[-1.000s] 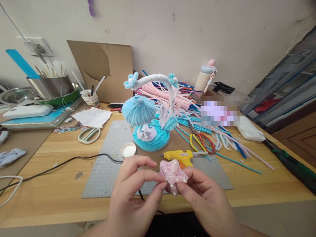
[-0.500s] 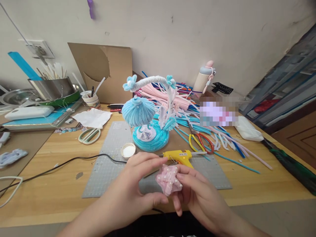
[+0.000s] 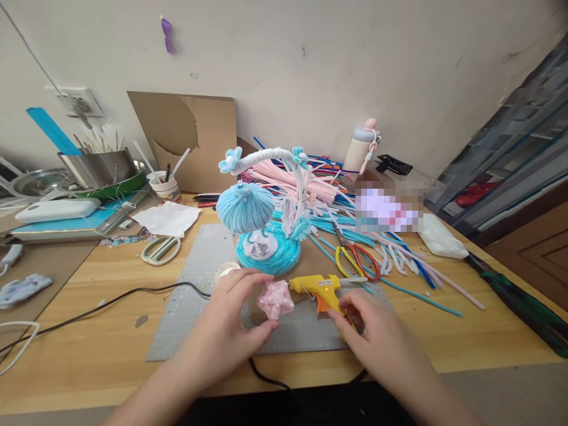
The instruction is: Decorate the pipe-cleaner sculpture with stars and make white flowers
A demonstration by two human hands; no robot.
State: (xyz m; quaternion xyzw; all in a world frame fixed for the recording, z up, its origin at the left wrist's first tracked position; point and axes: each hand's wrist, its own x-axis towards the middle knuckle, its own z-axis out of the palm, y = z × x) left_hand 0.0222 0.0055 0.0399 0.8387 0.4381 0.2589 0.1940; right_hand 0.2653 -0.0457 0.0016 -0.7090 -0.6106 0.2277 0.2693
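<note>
Between the thumb and fingers of my left hand (image 3: 239, 313) is a pink fuzzy star (image 3: 275, 300) dotted with small pearls. My right hand (image 3: 375, 325) has its thumb and fingers closed about the lower handle of a yellow hot glue gun (image 3: 317, 287) with an orange trigger. A clear glue stick juts from the gun's back end, and its nozzle points left toward the star. Just beyond stands a pipe-cleaner lamp (image 3: 245, 208) with a pleated blue shade, a white arched stem and a round blue base. A small white-filled dish (image 3: 225, 270) is partly hidden behind my left hand.
A grey cutting mat (image 3: 177, 319) lies under the work. Red-and-yellow-handled scissors (image 3: 361, 263) and bundled pipe cleaners (image 3: 306, 186) are behind the gun. Pale-handled scissors (image 3: 160, 251) lie left. A black cord (image 3: 133, 290) crosses the table. A bottle (image 3: 361, 148) stands at the back.
My right hand has let go of the pink star and moved right, onto the glue gun's handle. My left hand has carried the star slightly left and up. The camera view has shifted slightly.
</note>
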